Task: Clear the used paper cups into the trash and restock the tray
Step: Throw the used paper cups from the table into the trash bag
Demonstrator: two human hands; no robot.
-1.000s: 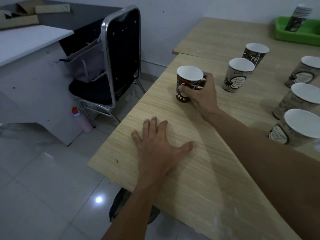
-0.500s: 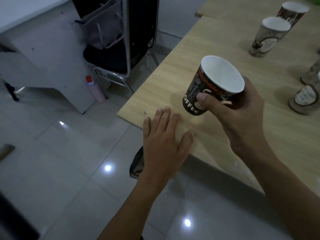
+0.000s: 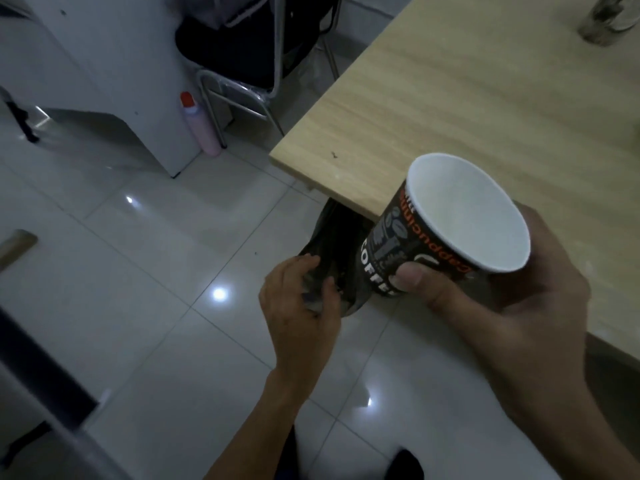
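The right hand (image 3: 512,306) sits at the centre right of the frame, its thumb and fingers curled round a dark paper cup (image 3: 450,223). The cup is held in the air, tilted so its mouth faces up toward the camera and the white inside shows. Its wall carries orange "cappuccino" and white "COFFEE" lettering, and the thumb presses on that wall near the base. In the frame the cup overlaps the near corner of the worktop (image 3: 467,98), a pale wood-grain top filling the upper right.

The left hand (image 3: 298,313) is at lower centre, down by the floor (image 3: 138,289), its fingers curled into the crumpled rim of a black bag (image 3: 329,233) and gripping it. The bag stands on the floor under the worktop corner, just left of the cup in the frame; whether cup and bag touch cannot be told.

At the top right edge a second cup (image 3: 602,19) stands on the worktop, blurred and partly cut off. At upper centre is a black chair (image 3: 249,46) with metal legs. A pink bottle (image 3: 202,129) with a red cap stands on the floor beside it, against a white cabinet (image 3: 114,71). The glossy floor tiles show spots of reflected light
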